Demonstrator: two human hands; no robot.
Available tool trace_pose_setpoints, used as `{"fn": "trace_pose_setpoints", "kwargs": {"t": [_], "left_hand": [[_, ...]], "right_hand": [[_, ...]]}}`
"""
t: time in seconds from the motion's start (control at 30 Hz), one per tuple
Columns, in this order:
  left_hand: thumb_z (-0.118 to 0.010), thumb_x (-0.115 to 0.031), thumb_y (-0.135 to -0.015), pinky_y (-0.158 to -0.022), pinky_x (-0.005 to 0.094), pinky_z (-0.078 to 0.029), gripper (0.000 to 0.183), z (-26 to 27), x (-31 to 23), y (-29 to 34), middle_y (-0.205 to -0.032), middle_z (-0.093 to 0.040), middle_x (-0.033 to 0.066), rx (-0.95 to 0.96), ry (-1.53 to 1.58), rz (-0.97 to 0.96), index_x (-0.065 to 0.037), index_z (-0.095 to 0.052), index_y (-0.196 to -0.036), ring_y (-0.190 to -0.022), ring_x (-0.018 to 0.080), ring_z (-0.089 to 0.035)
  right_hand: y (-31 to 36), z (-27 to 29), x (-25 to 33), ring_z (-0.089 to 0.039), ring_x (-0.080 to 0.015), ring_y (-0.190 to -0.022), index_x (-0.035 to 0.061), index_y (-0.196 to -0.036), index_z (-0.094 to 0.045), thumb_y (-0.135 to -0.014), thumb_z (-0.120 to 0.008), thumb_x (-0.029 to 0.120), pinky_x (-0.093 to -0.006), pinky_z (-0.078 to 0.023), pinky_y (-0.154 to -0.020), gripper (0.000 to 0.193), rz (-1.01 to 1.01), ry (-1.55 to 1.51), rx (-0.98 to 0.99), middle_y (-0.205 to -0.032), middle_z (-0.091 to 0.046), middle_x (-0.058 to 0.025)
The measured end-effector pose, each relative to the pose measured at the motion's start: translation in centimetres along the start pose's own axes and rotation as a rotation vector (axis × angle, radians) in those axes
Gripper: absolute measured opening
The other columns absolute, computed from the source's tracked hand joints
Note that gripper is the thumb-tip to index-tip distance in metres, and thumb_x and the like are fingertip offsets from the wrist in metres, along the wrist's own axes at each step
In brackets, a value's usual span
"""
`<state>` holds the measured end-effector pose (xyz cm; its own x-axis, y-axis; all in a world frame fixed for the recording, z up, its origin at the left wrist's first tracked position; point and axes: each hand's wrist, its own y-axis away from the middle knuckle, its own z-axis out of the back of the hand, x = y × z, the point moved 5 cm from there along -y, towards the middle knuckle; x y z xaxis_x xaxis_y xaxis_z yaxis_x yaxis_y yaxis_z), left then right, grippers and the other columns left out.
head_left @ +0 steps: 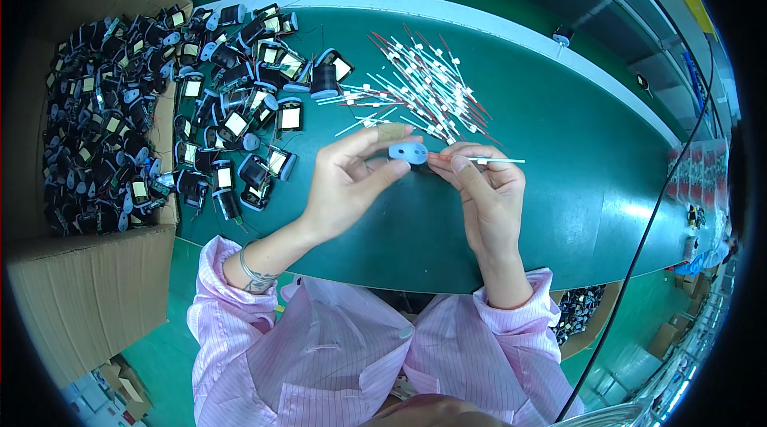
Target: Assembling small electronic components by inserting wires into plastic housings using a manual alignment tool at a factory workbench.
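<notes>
My left hand is closed on a small electronic unit, its blue-grey oval end cap with dark holes turned up toward me. Tan tape wraps one of that hand's fingers. My right hand pinches a thin red-and-white wire lead between thumb and fingers. Its red end points left and reaches the cap; whether it enters a hole I cannot tell. The white end sticks out to the right. Just beyond both hands lies a loose pile of similar wire leads with white connectors.
Many black units with blue-grey caps and pale pads lie heaped on the green table at left. A large cardboard box full of them stands against the left edge. A black cable crosses at right; another box sits below.
</notes>
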<state>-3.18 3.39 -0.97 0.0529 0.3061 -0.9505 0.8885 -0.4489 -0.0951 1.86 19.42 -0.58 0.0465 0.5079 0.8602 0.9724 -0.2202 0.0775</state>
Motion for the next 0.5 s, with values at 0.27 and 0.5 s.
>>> {"fn": "trace_pose_setpoints", "kwargs": {"t": [0.27, 0.5], "left_hand": [[-0.07, 0.01, -0.076, -0.095, 0.0408, -0.048, 0.037, -0.9, -1.7, 0.7, -0.116, -0.064, 0.0218, 0.108, -0.574, -0.461, 0.008, -0.061, -0.112, -0.11, 0.0315, -0.061], [-0.076, 0.006, -0.068, -0.086, 0.0396, -0.052, 0.034, -1.4, -2.5, 0.6, -0.109, -0.067, 0.0189, 0.054, -0.641, -0.553, 0.006, -0.064, -0.1, -0.101, 0.0339, -0.064]], "right_hand": [[1.1, -0.8, 1.5, -0.067, -0.0209, -0.092, -0.008, -0.094, -0.06, -0.083, -0.059, -0.015, -0.025, -0.053, -0.073, 0.013, 0.217, 0.287, 0.029, -0.1, -0.062, -0.0157], [1.7, -1.2, 2.4, -0.067, -0.0226, -0.092, -0.0086, -0.091, -0.061, -0.078, -0.062, -0.018, -0.0272, -0.053, -0.075, 0.016, 0.297, 0.396, 0.025, -0.098, -0.06, -0.0156]]}}
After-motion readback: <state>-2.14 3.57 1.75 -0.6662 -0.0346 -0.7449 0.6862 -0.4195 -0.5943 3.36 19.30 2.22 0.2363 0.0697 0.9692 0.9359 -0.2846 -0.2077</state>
